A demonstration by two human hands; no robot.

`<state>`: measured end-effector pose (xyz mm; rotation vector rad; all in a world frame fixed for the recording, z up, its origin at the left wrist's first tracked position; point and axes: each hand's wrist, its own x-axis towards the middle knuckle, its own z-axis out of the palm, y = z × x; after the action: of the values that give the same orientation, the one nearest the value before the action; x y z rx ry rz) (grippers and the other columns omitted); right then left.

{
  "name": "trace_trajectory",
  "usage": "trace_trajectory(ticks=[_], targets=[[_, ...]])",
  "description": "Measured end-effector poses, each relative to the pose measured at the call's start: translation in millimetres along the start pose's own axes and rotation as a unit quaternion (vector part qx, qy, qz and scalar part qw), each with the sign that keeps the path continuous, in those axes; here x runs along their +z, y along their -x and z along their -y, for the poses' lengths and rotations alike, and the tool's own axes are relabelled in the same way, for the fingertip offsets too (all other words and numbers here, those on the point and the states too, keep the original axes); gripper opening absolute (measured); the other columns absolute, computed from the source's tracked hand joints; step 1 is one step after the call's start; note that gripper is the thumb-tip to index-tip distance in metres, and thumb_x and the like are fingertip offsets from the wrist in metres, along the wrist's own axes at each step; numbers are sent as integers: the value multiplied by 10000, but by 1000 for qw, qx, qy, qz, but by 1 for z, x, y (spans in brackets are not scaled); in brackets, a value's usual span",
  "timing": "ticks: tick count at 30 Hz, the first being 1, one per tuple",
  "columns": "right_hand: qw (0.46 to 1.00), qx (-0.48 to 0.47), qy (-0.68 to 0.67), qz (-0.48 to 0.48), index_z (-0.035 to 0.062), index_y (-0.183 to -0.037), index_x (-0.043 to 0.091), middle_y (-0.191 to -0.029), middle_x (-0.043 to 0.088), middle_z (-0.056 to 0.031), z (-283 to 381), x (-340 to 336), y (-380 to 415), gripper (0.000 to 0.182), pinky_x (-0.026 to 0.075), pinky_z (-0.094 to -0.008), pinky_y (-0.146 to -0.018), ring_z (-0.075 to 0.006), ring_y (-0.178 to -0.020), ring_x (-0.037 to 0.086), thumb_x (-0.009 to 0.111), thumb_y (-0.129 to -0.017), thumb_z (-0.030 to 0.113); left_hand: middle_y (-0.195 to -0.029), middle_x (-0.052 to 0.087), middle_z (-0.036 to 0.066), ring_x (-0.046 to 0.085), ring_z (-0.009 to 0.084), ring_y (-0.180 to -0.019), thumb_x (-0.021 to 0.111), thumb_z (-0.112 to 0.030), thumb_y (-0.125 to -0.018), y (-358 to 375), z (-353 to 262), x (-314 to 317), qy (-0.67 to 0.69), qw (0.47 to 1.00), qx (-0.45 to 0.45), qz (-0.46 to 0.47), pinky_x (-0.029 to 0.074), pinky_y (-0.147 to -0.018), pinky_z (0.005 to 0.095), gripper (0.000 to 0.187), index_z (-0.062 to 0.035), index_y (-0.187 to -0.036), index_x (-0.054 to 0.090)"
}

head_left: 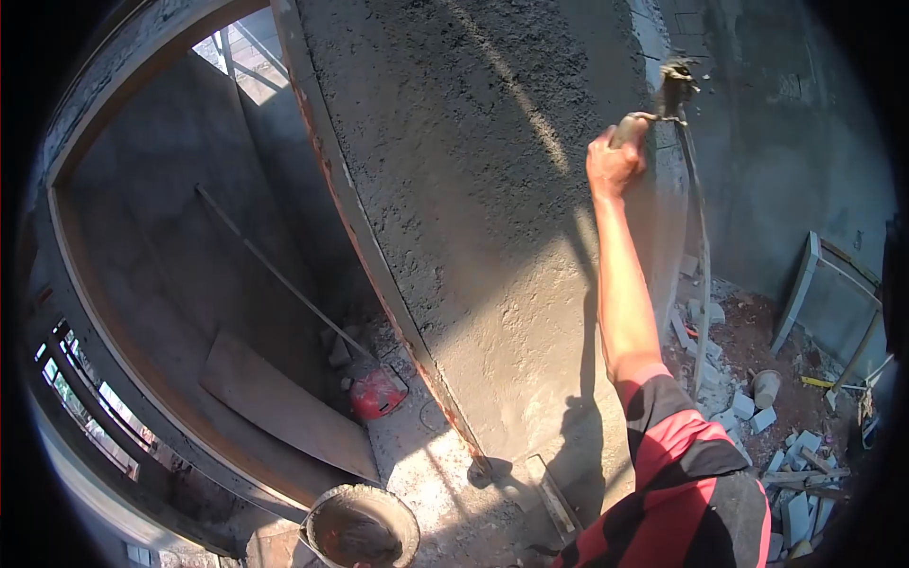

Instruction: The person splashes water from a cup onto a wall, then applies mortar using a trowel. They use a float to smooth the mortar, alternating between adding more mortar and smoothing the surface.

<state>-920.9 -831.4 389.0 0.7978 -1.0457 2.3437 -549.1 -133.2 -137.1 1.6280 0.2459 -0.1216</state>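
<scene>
Head view: right hand (614, 163) clenched around trowel (668, 95) handle, blade up-right at plastered wall (473, 189) edge; left hand unseen

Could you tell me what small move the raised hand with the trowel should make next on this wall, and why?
Probably draw the trowel downward along the wall's outer edge. The right hand holds it high at the corner, where the wet plaster looks rough and unsmoothed, with much coarse surface below it.

Rough grey plastered wall (473, 189), rusty door frame (360, 218), rubble-strewn floor (757, 379), slanting sunlight
</scene>
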Motion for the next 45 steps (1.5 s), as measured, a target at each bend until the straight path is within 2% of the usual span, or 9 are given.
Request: trace_trajectory(ticks=[2, 6, 13, 22, 26, 32, 36, 40, 45], targets=[[860, -53, 8, 507, 88, -1119, 598, -936, 740, -272, 8, -23, 78, 232, 572, -591, -779, -502, -910, 723, 685, -939, 206, -894, 714, 124, 678, 227, -701, 669, -83, -871, 43, -28, 28, -3, 995, 82, -48, 575, -632, 359, 314, 58, -1150, 677], [657, -51, -361, 659, 21, -1410, 617, -924, 720, -232, 45, -273, 237, 535, 589, -507, -763, -440, -848, 730, 693, -890, 120, -986, 731, 75, 652, 177, -733, 611, 108, -755, 39, 18, 61, 105, 981, 158, 37, 524, -629, 302, 524, 56, -1267, 706], [111, 31, -235, 965, 41, -1007, 677, -907, 708, -259, 12, -508, 289, 203, 550, -514, -783, -496, -935, 700, 694, -848, 166, -882, 821, 138, 767, 173, -801, 685, -79, -776, 147, 8, 89, -150, 988, 40, 28, 592, -808, 350, 517, -88, -1283, 785], [83, -231, -208, 947, 87, -1247, 711, -1022, 765, -260, 12, -533, 252, 404, 591, -578, -878, -495, -970, 734, 684, -865, 214, -1086, 790, 226, 785, 341, -1030, 665, -129, -807, 211, -1, 131, -277, 906, 151, 283, 586, -956, 418, 631, -237, -1428, 707], [279, -142, -133, 940, 70, -1200, 693, -903, 757, -242, 11, -499, 255, 384, 575, -591, -814, -490, -923, 732, 703, -828, 163, -1067, 786, 239, 787, 344, -1010, 642, -110, -815, 207, 3, 137, -177, 930, 139, 290, 586, -941, 419, 636, -242, -1435, 703], [180, -238, -160, 941, 74, -1248, 691, -1018, 756, -272, 2, -498, 225, 424, 580, -575, -857, -455, -939, 748, 702, -831, 149, -957, 772, 251, 792, 336, -907, 623, -84, -813, 225, -64, 143, -183, 920, 163, 306, 585, -884, 397, 664, -218, -1460, 683], [361, -156, -124, 911, 51, -1175, 686, -886, 738, -248, 11, -493, 245, 369, 568, -558, -798, -478, -887, 726, 723, -824, 157, -948, 768, 254, 790, 256, -882, 635, -88, -810, 225, -75, 150, -146, 902, 216, 344, 582, -884, 371, 656, -191, -1455, 688], [211, -234, -119, 941, 83, -1299, 667, -1039, 707, -232, 12, -488, 224, 448, 511, -523, -931, -402, -1038, 694, 698, -883, 247, -1135, 817, 171, 761, 147, -1009, 630, -25, -838, 222, -96, 162, -141, 919, 152, 337, 567, -938, 315, 616, -127, -1442, 696], [386, -205, -156, 886, 37, -1251, 680, -924, 737, -247, 12, -482, 235, 395, 584, -546, -793, -440, -870, 741, 658, -872, 148, -1197, 811, 144, 744, 168, -1100, 667, 13, -827, 213, -98, 171, -146, 898, 229, 347, 548, -1009, 313, 613, -83, -1432, 698]])
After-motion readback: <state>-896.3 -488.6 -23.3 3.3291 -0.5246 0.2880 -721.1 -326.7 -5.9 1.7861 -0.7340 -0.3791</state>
